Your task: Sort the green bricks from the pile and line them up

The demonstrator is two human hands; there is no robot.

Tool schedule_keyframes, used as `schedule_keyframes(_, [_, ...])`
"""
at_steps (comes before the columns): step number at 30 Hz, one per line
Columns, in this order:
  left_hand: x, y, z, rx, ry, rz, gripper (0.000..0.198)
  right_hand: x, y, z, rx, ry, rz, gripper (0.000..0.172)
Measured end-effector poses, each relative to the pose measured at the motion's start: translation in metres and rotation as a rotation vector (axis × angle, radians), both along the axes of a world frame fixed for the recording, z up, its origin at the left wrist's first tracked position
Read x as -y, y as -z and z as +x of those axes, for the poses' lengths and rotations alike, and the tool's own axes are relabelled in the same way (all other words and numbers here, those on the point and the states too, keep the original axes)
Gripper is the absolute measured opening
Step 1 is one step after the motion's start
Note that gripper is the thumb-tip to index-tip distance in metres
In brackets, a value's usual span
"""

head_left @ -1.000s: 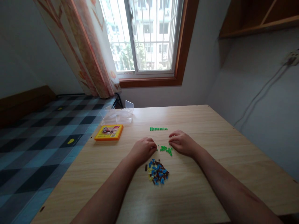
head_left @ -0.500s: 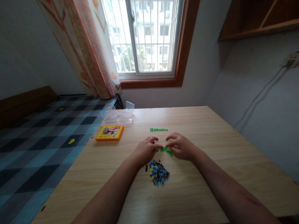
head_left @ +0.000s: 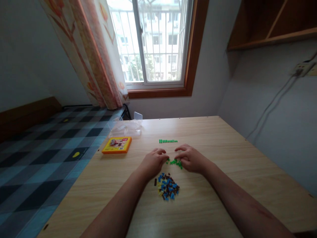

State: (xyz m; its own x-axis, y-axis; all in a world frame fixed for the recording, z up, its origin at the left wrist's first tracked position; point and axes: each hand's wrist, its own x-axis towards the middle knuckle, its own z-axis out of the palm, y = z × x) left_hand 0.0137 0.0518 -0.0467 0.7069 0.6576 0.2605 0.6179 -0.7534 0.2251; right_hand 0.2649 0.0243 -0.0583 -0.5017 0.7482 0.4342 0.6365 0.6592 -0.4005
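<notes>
My left hand (head_left: 154, 162) is at the left edge of a small heap of green building bricks (head_left: 175, 162). Its thumb and index finger come together in a pinch, with a tiny green brick (head_left: 168, 160) at the fingertips. My right hand (head_left: 190, 159) rests at the right side of the heap, fingers bent but apart, its lower fingers close to the bricks. I see nothing held in it. Beyond the hands lies a neat row of green bricks (head_left: 168, 141), larger at the left. Nearer to me lies a mixed pile of blue, brown and yellow bricks (head_left: 168, 187).
On the wooden table (head_left: 213, 205), a yellow and orange box (head_left: 117, 145) lies at the left, with clear plastic packaging (head_left: 126, 127) behind it. A bed with a checked cover (head_left: 49, 158) adjoins the left side. Window and wall stand beyond the far edge.
The two index fingertips, close together over the green heap before, have drawn apart. My left fingers have pulled back leftward. The camera has tilted slightly upward.
</notes>
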Motion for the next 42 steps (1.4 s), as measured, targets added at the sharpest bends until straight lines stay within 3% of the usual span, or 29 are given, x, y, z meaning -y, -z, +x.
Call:
schedule_keyframes(15, [0.0046,-0.0029,-0.0002,0.025,0.046,-0.034,0.031,0.0009,-0.0027,-0.0032,0.003,-0.001,-0.006,0.034])
schedule_keyframes(24, [0.0048,-0.0062,-0.0018,0.030,-0.042,-0.015,0.029,0.0035,-0.0017,-0.0056,-0.032,-0.014,-0.011,0.039])
schedule_keyframes(31, [0.0076,-0.0040,0.0006,0.050,0.070,-0.023,0.029,0.0037,-0.0021,-0.0066,0.008,-0.053,-0.023,0.043])
schedule_keyframes(42, [0.0055,-0.0038,-0.0008,0.061,0.045,0.010,0.030,0.0038,-0.0030,-0.0047,-0.021,-0.013,-0.020,0.040])
